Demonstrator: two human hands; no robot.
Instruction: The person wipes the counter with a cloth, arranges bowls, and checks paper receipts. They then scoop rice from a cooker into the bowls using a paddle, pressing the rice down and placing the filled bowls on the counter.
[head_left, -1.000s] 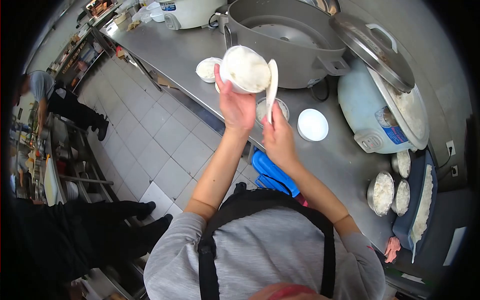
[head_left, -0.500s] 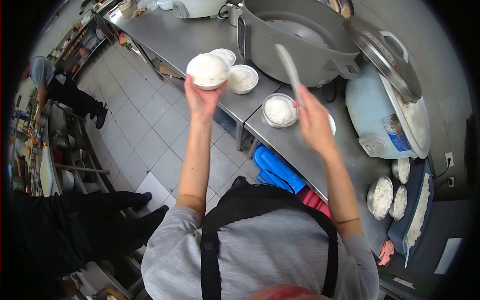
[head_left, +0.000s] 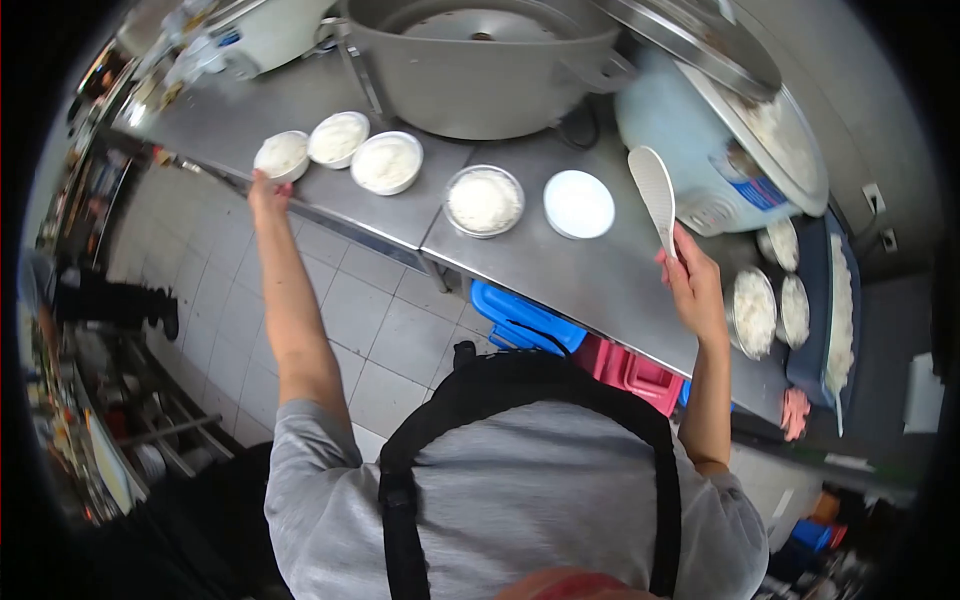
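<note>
My left hand [head_left: 270, 195] is stretched out to the table's front edge, its fingers closed on the near side of a white bowl of rice [head_left: 282, 152]. Whether that bowl rests on the metal is hard to tell. Beside it stand two more white rice bowls [head_left: 387, 162]. My right hand [head_left: 696, 285] grips a white rice paddle [head_left: 654, 192] by its handle, blade up. Between my hands, a metal bowl of rice [head_left: 484, 201] and a white round bowl [head_left: 580, 204] with no rice showing sit on the steel table [head_left: 560, 275].
A big grey cooker pot [head_left: 480, 85] stands behind the bowls. To its right are a metal lid [head_left: 700, 45] and a pale blue rice cooker [head_left: 655, 130]. More rice-filled metal bowls [head_left: 752, 312] stand by a dark bin [head_left: 815, 300]. Blue and pink crates [head_left: 640, 380] lie below.
My left hand has carried the rice bowl leftward to the row of white bowls. My right hand has moved right with the paddle, uncovering the white round bowl. The view has shifted.
</note>
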